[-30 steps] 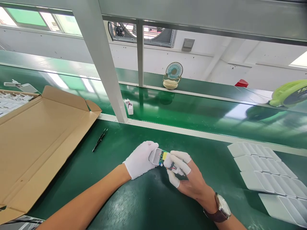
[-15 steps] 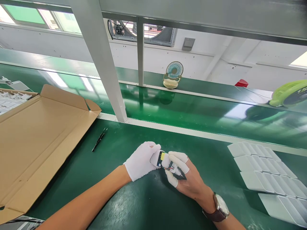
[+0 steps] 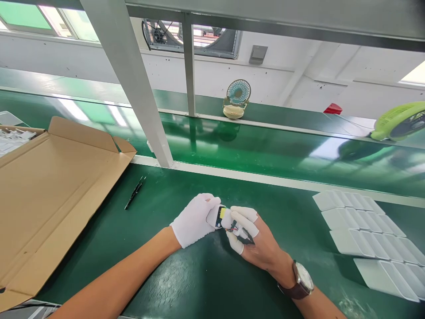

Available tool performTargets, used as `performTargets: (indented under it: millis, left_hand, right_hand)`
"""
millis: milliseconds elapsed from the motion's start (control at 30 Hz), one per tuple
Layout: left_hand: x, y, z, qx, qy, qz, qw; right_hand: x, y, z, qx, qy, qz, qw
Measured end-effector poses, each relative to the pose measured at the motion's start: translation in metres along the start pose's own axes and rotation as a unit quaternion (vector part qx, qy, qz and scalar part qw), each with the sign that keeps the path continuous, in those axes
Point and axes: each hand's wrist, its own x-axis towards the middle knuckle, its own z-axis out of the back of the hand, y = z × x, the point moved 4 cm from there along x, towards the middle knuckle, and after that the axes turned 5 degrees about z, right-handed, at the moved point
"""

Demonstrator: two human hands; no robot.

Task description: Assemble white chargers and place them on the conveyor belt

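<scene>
My left hand (image 3: 194, 223), in a white glove, grips a small white plastic housing (image 3: 214, 216) just above the green work surface (image 3: 199, 274). A small circuit board (image 3: 220, 215) with a yellow part sits in the housing's open end. My right hand (image 3: 250, 237), with white finger cots and a wristwatch, pinches the board end and its thin red and black wires (image 3: 234, 229). Both hands meet at the centre of the view, close to the table.
An open cardboard box flap (image 3: 49, 190) lies at the left. Black tweezers (image 3: 134, 192) rest on the mat beside it. Rows of white plastic covers (image 3: 361, 230) lie at the right. Beyond a grey post (image 3: 133, 88) runs a green conveyor belt (image 3: 265, 150) with small fans (image 3: 236, 99) behind.
The hands have turned the housing slightly, so less of the board shows. A small white part on the belt by the post has gone out of sight. The view shifted a little.
</scene>
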Motion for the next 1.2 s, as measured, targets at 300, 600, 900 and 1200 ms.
performTargets:
  millis: [300,600,900,1200]
  left_hand:
    - [0.002,-0.014,-0.001,0.042,0.018,-0.029,0.999]
    - [-0.008,0.008,-0.007,-0.163,0.037,0.013,0.986]
    - [-0.003,0.018,-0.001,-0.13,0.033,0.122,0.984]
    - [-0.006,0.014,0.008,-0.125,-0.021,0.027,0.992]
  right_hand:
    - [0.0,-0.001,-0.006,0.024,0.022,-0.023,0.999]
    - [-0.004,-0.012,0.005,0.19,-0.067,-0.169,0.965]
    - [-0.002,-0.016,-0.007,0.207,-0.011,-0.153,0.966]
    - [-0.01,-0.015,-0.019,0.108,0.054,-0.112,0.986]
